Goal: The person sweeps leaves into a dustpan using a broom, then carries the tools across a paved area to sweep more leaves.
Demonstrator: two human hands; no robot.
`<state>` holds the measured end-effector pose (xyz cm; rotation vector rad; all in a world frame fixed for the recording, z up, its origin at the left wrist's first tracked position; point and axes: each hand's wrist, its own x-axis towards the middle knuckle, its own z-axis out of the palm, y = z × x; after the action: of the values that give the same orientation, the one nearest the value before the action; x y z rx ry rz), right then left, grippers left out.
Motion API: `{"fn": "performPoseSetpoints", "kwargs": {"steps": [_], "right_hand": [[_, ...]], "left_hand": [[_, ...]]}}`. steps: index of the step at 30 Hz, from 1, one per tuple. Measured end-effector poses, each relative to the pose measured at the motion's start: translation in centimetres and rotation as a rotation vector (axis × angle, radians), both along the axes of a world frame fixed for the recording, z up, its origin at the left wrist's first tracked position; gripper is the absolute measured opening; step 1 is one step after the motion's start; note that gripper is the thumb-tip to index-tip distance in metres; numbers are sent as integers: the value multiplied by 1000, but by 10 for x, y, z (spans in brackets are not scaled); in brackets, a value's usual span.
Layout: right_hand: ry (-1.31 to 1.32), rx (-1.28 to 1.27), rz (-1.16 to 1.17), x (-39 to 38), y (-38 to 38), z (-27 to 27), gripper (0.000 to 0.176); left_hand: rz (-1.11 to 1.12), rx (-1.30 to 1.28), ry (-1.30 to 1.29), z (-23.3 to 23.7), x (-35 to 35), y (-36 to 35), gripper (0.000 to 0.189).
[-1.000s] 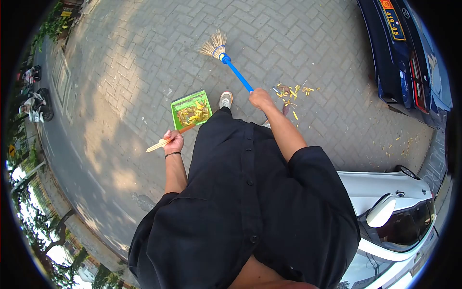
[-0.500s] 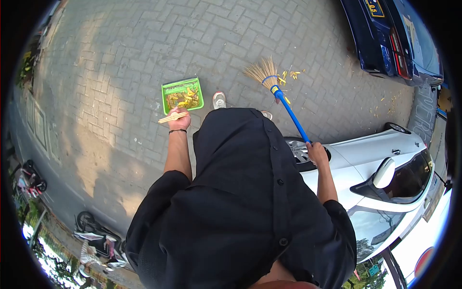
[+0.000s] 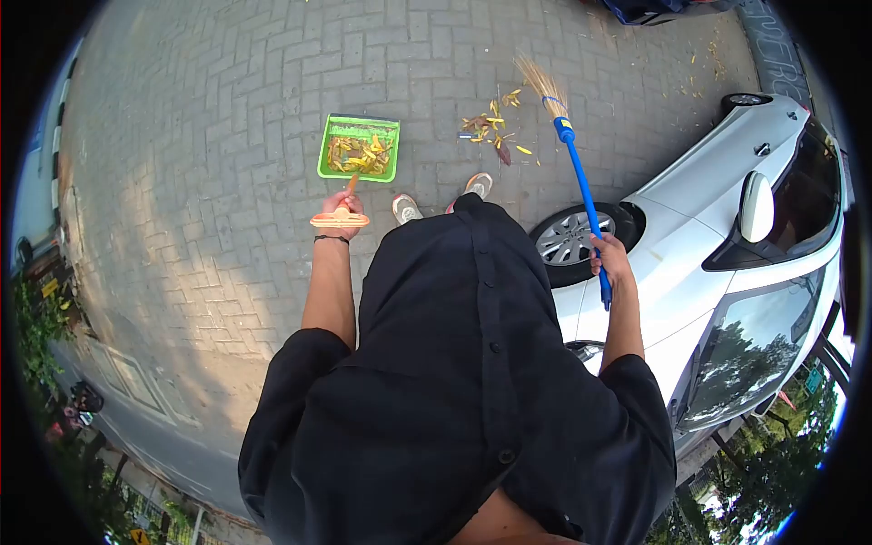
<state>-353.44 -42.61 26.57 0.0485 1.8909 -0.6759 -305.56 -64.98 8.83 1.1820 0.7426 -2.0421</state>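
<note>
My left hand [image 3: 340,205] is closed around the orange-tan handle of a green dustpan [image 3: 322,156], which is near the ground ahead of my feet. Yellow and brown leaves [image 3: 361,156] lie inside the pan. On the other side, my right hand [image 3: 612,258] grips the blue handle of a broom [image 3: 579,173] near its top end. The broom's straw bristles point away from me, just right of a loose pile of fallen leaves [image 3: 495,125] on the paving.
A white car [image 3: 677,209] stands close on my right, its front wheel [image 3: 574,238] beside the broom handle. Part of a dark blue vehicle [image 3: 668,7] shows at the far right. More scattered leaves [image 3: 715,62] lie on the grey brick paving [image 3: 227,118].
The broom has swung to the right and away from the leaves, and my right hand shows lower on its handle. My feet now stand apart, and the view has turned, revealing more leaves.
</note>
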Motion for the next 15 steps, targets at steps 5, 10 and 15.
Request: {"fn": "performPoseSetpoints", "kwargs": {"steps": [5, 10, 15], "right_hand": [[-45, -53, -20, -92, -39, -55, 10], [123, 8, 98, -164, -106, -119, 13], [321, 390, 675, -224, -180, -205, 34]], "left_hand": [[-314, -30, -35, 2, -62, -26, 12], [-588, -56, -320, 29, -133, -28, 13], [-758, -6, -356, 26, -190, -13, 16]]}}
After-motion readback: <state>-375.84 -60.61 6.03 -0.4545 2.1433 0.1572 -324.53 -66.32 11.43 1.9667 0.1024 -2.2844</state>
